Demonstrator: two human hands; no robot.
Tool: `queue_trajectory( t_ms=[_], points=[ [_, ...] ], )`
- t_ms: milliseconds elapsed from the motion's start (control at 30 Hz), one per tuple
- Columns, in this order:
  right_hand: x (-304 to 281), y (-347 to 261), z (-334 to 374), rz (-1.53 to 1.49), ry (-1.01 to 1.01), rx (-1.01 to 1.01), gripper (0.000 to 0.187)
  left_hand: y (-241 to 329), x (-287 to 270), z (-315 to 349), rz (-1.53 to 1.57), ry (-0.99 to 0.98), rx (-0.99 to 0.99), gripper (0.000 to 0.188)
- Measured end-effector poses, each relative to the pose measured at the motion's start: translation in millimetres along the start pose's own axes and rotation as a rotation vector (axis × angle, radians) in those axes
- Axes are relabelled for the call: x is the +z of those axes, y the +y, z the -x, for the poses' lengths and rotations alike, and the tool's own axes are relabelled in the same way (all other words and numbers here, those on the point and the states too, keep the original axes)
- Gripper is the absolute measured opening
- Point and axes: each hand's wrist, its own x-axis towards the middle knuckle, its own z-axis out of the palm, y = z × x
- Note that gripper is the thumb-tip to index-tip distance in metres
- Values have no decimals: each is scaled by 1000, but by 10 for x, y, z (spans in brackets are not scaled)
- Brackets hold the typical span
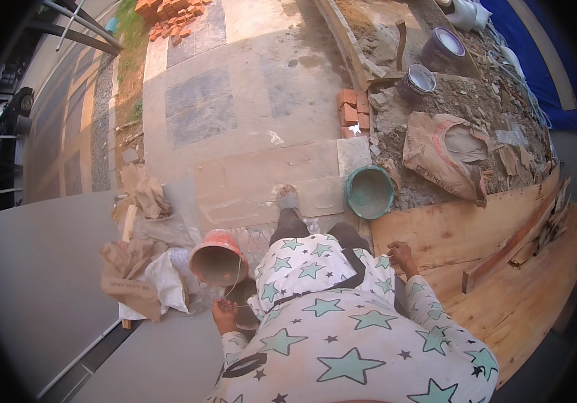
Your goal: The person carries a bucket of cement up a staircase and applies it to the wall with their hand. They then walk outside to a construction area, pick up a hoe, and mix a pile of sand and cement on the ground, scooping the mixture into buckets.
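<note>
Grey concrete paving (255, 154) fills most of the ground ahead. The work on it looks partway along: the red bucket (202, 250) is taken up by its wire handle (238, 279) and not yet let go, though how much is left cannot be told. Plywood sheets (429, 225) lie along the right, next to a heap of rubble (446, 97) that would likely make poor footing. Beyond it spreads a blue sheet (527, 57). On the left, crumpled brown sacks (127, 269) lie just beside the red bucket, where they could snag it or a foot. A torn paper sack (429, 151) gapes on the rubble, with two purple pails (436, 52) behind it.

The red bucket is at the left, near the leg, its mouth turned to the view; its inside looks coated with grime and no load shows. Whether it hangs or rests cannot be told. A green bucket (369, 193) stands ahead to the right, by the plywood's corner, with a small brick stack (353, 113) farther on. The left hand (224, 316) is closed round the wire handle. The right hand (402, 258) is beside the thigh, fingers bent, how tightly unclear, with nothing seen in it.
</note>
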Motion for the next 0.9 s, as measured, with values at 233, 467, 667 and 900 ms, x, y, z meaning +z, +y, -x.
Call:
queue_trajectory(
  t_ms=[233,467,667,900],
  points=[
    [537,211,-56,131,6,-293,29,768,1177,-112,-60,-83,-23,23],
    [446,-359,-570,60,51,-259,29,1159,2451,-30,-146,-166,24,24],
    [82,-1167,-1672,-43,130,-316,29,1177,3344,307,-165,-138,73,24],
    [-720,-2775,-1996,-332,88,-54,31,1423,4157,624,-194,-173,82,31]
  ],
)
